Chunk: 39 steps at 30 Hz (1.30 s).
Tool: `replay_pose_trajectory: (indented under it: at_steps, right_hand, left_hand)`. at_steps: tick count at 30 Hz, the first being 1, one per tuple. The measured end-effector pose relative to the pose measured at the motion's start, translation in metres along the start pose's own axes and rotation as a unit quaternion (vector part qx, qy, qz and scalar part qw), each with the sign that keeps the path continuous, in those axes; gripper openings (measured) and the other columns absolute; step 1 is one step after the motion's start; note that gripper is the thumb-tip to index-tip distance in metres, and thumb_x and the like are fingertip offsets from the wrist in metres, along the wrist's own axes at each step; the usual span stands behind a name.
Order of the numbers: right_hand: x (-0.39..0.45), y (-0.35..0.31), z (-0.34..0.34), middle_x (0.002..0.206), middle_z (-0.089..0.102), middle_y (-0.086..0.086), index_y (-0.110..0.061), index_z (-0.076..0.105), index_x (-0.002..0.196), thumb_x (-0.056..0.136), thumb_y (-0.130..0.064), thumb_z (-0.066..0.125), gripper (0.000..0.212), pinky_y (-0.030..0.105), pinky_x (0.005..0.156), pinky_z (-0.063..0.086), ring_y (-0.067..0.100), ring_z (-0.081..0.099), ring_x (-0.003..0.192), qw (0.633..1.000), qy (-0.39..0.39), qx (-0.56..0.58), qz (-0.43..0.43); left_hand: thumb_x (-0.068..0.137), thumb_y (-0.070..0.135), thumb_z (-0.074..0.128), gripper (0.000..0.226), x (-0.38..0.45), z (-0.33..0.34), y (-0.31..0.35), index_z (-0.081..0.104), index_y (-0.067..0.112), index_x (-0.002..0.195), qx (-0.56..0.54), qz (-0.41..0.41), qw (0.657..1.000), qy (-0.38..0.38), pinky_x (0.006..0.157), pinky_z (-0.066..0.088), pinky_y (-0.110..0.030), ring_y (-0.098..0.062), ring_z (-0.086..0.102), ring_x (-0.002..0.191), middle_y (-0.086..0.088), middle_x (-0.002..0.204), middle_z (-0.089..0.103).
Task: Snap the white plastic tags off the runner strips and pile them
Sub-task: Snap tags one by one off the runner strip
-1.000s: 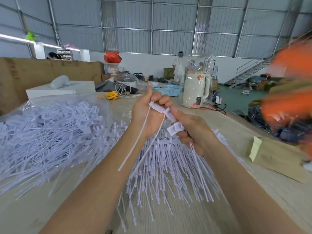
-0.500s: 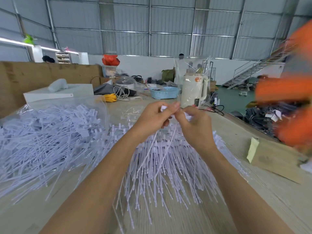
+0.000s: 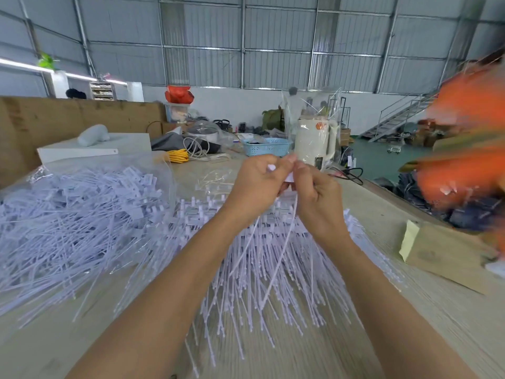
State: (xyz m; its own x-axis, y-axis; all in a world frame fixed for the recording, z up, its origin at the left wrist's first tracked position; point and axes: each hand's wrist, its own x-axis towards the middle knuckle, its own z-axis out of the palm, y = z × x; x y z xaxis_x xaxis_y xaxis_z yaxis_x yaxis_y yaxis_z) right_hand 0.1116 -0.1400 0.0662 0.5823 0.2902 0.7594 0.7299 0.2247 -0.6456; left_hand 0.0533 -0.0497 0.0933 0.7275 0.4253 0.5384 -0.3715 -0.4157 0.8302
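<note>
Head view: two hands meet at centre above the surface (image 3: pixel 314 351). The left hand (image 3: pixel 257 187) has its grip curled round the white end of a runner strip (image 3: pixel 272 167), and the right hand (image 3: pixel 318 198) pinches a white tag (image 3: pixel 290 177) between thumb and fingertips; the two grips are just beside each other. Two thin white tails (image 3: pixel 281 255) hang down from the hands toward 6 o'clock.

The tags are too many to count: one loose pile (image 3: pixel 68 228) lies at 9 o'clock, and a second fan of tags (image 3: pixel 259 291) is spread under the wrists.

At 12 o'clock one blue basket (image 3: pixel 266 147) stands beside one white kettle (image 3: pixel 314 140); what is in the basket cannot be made out. A yellow cable coil (image 3: pixel 179 155) lies at 11 o'clock.

The surface is pale wood grain. A brown paper envelope (image 3: pixel 442 255) rests at 3 o'clock. Beyond is a hall with corrugated metal walls (image 3: pixel 273 50) and a green floor (image 3: pixel 382 160).
</note>
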Motion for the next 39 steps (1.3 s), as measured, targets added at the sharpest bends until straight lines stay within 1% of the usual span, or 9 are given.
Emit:
replay_pose_trajectory:
  at_steps: [2, 6, 10, 15, 20, 25, 30, 35, 39]
  right_hand:
    - [0.002, -0.006, 0.000, 0.047, 0.041, 0.000, -0.005, 0.051, 0.058, 0.100, -0.023, 0.040, 0.047, 0.022, 0.046, 0.026, 0.011, 0.034, 0.042, 0.989, -0.031, 0.088, 0.114]
    - [0.003, -0.015, -0.003, 0.041, 0.039, -0.002, -0.020, 0.049, 0.044, 0.096, -0.029, 0.043, 0.054, 0.013, 0.035, 0.022, 0.008, 0.030, 0.029, 0.941, -0.087, 0.209, 0.250]
    - [0.009, -0.015, -0.012, 0.039, 0.034, -0.004, -0.017, 0.034, 0.058, 0.097, -0.025, 0.035, 0.040, 0.008, 0.030, 0.016, 0.006, 0.023, 0.026, 0.870, -0.156, 0.325, 0.336]
    - [0.012, -0.007, -0.019, 0.040, 0.030, -0.005, -0.017, 0.033, 0.057, 0.097, -0.030, 0.036, 0.042, 0.008, 0.026, 0.011, 0.004, 0.024, 0.025, 0.811, -0.155, 0.400, 0.399]
    - [0.011, -0.001, -0.018, 0.039, 0.029, -0.003, -0.016, 0.037, 0.058, 0.096, -0.030, 0.043, 0.041, 0.012, 0.025, 0.014, 0.006, 0.023, 0.026, 0.827, -0.113, 0.395, 0.383]
    - [0.008, 0.001, -0.012, 0.039, 0.035, 0.002, -0.011, 0.044, 0.063, 0.093, -0.022, 0.051, 0.033, 0.014, 0.031, 0.018, 0.010, 0.025, 0.029, 0.913, -0.073, 0.247, 0.316]
    - [0.005, 0.001, -0.007, 0.043, 0.047, -0.005, -0.012, 0.055, 0.071, 0.088, -0.015, 0.057, 0.018, 0.015, 0.035, 0.024, 0.008, 0.036, 0.034, 0.937, -0.040, 0.188, 0.292]
    - [0.005, -0.002, -0.006, 0.045, 0.050, -0.006, -0.008, 0.065, 0.090, 0.088, -0.019, 0.059, 0.013, 0.016, 0.035, 0.028, 0.006, 0.039, 0.035, 0.943, -0.045, 0.162, 0.287]
    - [0.007, -0.008, -0.006, 0.043, 0.045, -0.005, -0.009, 0.062, 0.083, 0.089, -0.017, 0.059, 0.011, 0.014, 0.032, 0.025, 0.005, 0.034, 0.030, 0.931, -0.059, 0.210, 0.293]
  left_hand:
    - [0.094, 0.036, 0.053, 0.042, 0.000, 0.000, 0.002, 0.065, -0.003, 0.083, 0.069, 0.042, 0.996, 0.023, 0.054, 0.047, -0.034, -0.012, 0.040, 0.044, -0.006, 0.052, 0.046]
    - [0.092, 0.036, 0.055, 0.038, -0.001, -0.009, 0.007, 0.068, 0.002, 0.080, 0.073, 0.057, 0.996, -0.015, 0.058, 0.047, -0.034, -0.029, 0.045, 0.050, -0.031, 0.070, 0.059]
    - [0.086, 0.032, 0.058, 0.025, -0.001, -0.021, 0.017, 0.066, 0.015, 0.069, 0.018, 0.082, 0.995, -0.054, 0.041, 0.030, -0.014, -0.006, 0.032, 0.037, 0.009, 0.043, 0.048]
    - [0.074, 0.043, 0.060, 0.029, 0.000, -0.028, 0.025, 0.063, 0.014, 0.069, 0.003, 0.078, 0.996, -0.047, 0.041, 0.029, -0.015, -0.004, 0.033, 0.040, 0.009, 0.046, 0.045]
    - [0.091, 0.013, 0.060, 0.011, 0.003, -0.021, 0.017, 0.059, 0.010, 0.080, 0.034, -0.042, 0.997, -0.056, 0.050, 0.031, -0.021, -0.006, 0.037, 0.045, 0.004, 0.056, 0.043]
    - [0.090, -0.007, 0.047, 0.016, 0.004, -0.012, 0.007, 0.046, 0.009, 0.088, -0.029, -0.157, 0.984, -0.074, 0.054, 0.027, -0.024, -0.015, 0.036, 0.056, -0.010, 0.071, 0.036]
    - [0.087, -0.018, 0.043, 0.025, 0.000, -0.014, 0.005, 0.054, 0.000, 0.101, -0.017, -0.208, 0.967, -0.146, 0.076, 0.040, -0.032, -0.025, 0.046, 0.088, -0.017, 0.094, 0.047]
    - [0.085, -0.015, 0.053, 0.035, -0.004, -0.017, 0.013, 0.051, -0.013, 0.120, -0.002, -0.178, 0.971, -0.161, 0.089, 0.049, -0.036, -0.026, 0.056, 0.094, -0.021, 0.100, 0.059]
    - [0.076, -0.018, 0.062, 0.059, -0.005, -0.022, 0.017, 0.038, 0.005, 0.126, -0.079, -0.191, 0.974, -0.092, 0.063, 0.057, -0.024, -0.017, 0.065, 0.067, -0.014, 0.081, 0.063]
